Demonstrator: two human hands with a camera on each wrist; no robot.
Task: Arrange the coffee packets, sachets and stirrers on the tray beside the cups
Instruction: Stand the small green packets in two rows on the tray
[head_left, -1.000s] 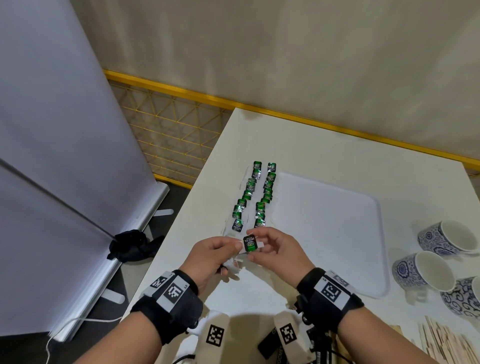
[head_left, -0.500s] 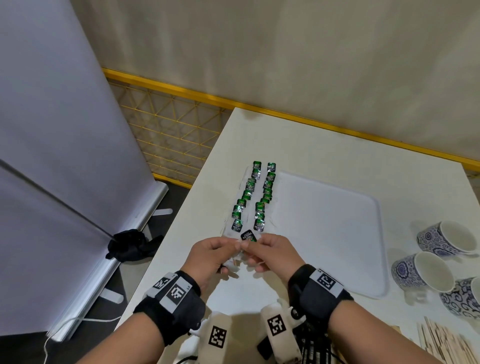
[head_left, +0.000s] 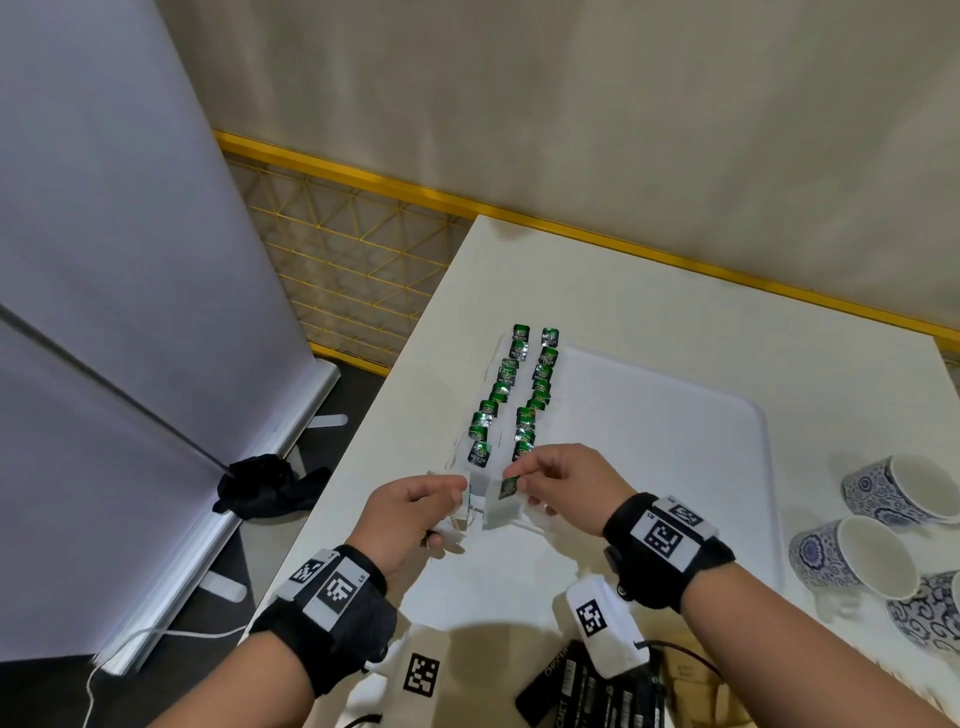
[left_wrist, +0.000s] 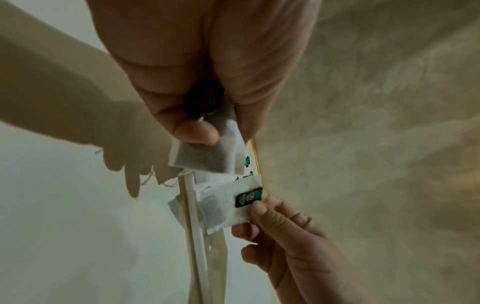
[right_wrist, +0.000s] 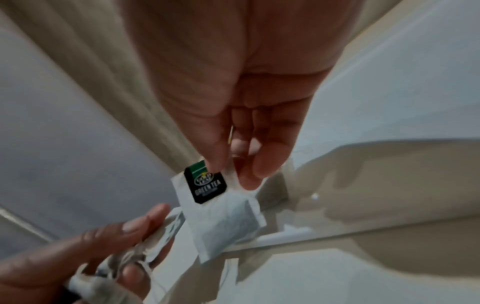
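My right hand pinches one white tea bag by its top edge, at the green and black tag, just above the near left corner of the white tray. My left hand grips a small bunch of tea bags with loose strings. The two hands are a few centimetres apart. Two rows of tea bags with green tags lie along the tray's left edge.
Three blue-patterned cups lie on the table right of the tray. Wooden stirrers and dark packets sit at the near edge. A yellow mesh fence and a white banner stand are left of the table.
The hands, joined on one bunch of tea bags before, have drawn apart. My right hand has pulled a single tea bag free to the right, while the left keeps the others.
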